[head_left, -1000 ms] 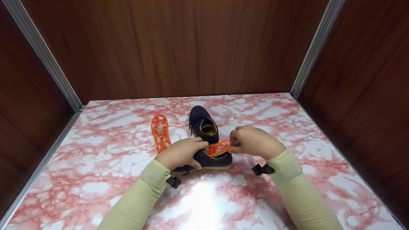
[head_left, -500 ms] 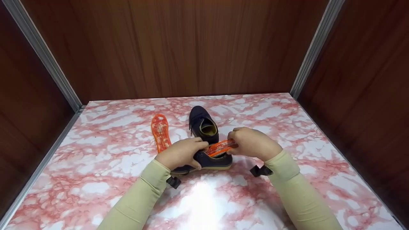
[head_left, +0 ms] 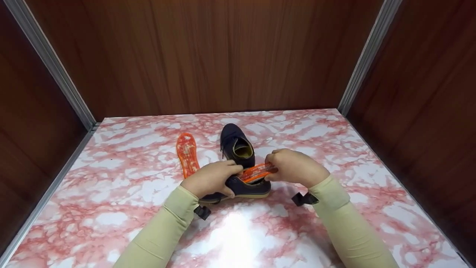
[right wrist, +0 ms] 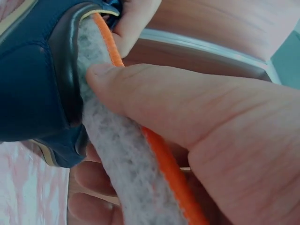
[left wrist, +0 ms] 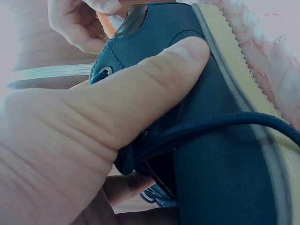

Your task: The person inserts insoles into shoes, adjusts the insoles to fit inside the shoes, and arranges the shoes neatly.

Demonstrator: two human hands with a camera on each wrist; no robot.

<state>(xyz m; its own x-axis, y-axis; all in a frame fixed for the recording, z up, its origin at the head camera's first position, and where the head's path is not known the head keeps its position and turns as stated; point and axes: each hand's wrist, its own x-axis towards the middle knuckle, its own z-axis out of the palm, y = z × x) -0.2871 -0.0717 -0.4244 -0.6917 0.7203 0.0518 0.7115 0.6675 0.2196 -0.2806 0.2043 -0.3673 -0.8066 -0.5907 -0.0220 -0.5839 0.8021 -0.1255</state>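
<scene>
My left hand (head_left: 212,178) grips a dark navy lace-up shoe (head_left: 251,190) around its middle, the thumb lying along its side in the left wrist view. The shoe points left, its opening to the right. An insole (head_left: 257,172) with red patterned face and orange edge runs into that opening. My right hand (head_left: 297,167) pinches the outer end of this insole between thumb and fingers. In the right wrist view the insole's underside (right wrist: 112,136) is grey and fuzzy, close by the shoe's heel collar (right wrist: 68,65). The insole's front part is hidden inside the shoe.
Just behind stands the second navy shoe (head_left: 231,136), toe pointing away, yellowish inside. A second red-orange insole (head_left: 186,152) lies flat to the left, partly covered by the left hand. Brown wood-look panels (head_left: 223,56) enclose the red-and-white marbled table (head_left: 141,223) at back and sides.
My right hand has shifted slightly left toward the shoe, still pinching the insole. The left hand and the shoe it holds have stayed in place.
</scene>
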